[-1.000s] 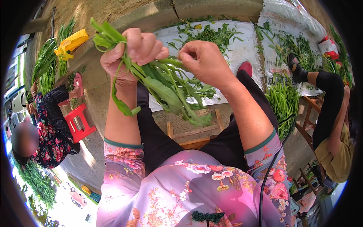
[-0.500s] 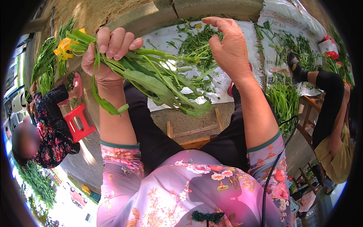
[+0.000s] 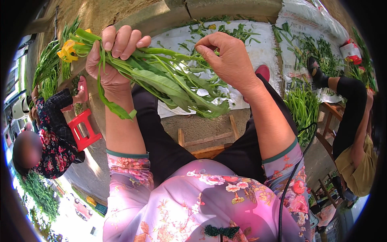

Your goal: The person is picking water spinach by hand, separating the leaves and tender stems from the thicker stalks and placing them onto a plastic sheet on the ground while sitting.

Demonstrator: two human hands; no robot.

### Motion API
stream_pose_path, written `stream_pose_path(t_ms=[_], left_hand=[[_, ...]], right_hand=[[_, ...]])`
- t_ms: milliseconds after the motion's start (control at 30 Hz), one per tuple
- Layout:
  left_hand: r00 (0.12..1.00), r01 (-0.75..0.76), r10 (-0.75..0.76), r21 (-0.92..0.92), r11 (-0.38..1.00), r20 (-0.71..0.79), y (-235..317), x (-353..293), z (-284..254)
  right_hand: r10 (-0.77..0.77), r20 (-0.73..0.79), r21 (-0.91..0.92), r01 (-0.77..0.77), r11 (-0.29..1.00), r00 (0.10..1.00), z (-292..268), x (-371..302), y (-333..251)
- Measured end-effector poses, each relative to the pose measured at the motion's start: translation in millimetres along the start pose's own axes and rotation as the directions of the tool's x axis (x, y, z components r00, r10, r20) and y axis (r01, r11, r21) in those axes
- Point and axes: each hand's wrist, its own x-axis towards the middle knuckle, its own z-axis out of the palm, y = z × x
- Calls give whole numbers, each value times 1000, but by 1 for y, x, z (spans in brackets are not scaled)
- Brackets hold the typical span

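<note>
My left hand (image 3: 117, 56) is closed round the thick stems of a bunch of leafy greens (image 3: 169, 80), holding it tilted, cut ends to the upper left and leaves hanging to the lower right. A crumpled yellow piece (image 3: 68, 50) shows by the cut ends; whether it is a leaf or a strip is unclear. One bent stalk droops beside my left wrist. My right hand (image 3: 229, 58) is at the upper edge of the leafy part, thumb and forefinger pinched together. What lies between those fingertips, if anything, is too small to make out.
Loose trimmed leaves lie on a white woven sheet (image 3: 266, 44) ahead. To the right are a pile of green stalks (image 3: 302, 105) and a seated person's leg (image 3: 344, 109). Another person sits at the left by a red plastic stool (image 3: 84, 131). A wooden stool frame (image 3: 207, 141) stands between my knees.
My right hand has moved left and down to the greens, its thumb and forefinger closing from apart to a pinch. My left hand keeps its hold, nearly still.
</note>
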Motion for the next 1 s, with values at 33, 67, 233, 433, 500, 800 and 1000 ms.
stream_pose_path(t_ms=[33,67,233,433,500,800,1000], left_hand=[[1000,-1,1,-2,1000,-3,0,0,1],[1000,-1,1,-3,1000,-7,-1,0,2],[1000,17,-18,3,1000,3,-5,3,2],[984,25,-25,0,1000,179,-10,8,-7],[984,32,-32,3,999,177,-13,9,-7],[981,47,-47,3,999,191,-21,12,-4],[979,44,-47,16,999,196,-21,12,-5]], right_hand=[[-5,-2,-2,5,1000,1000,0,0,0],[-10,-3,-3,10,1000,1000,0,0,1],[-20,-5,14,20,1000,1000,2,0,-1],[-75,20,-77,76,994,997,13,-6,-4],[-99,30,-157,103,982,995,14,-8,-7],[-130,39,-300,136,944,991,16,-10,-8],[-118,54,-325,129,937,992,19,-11,-9]])
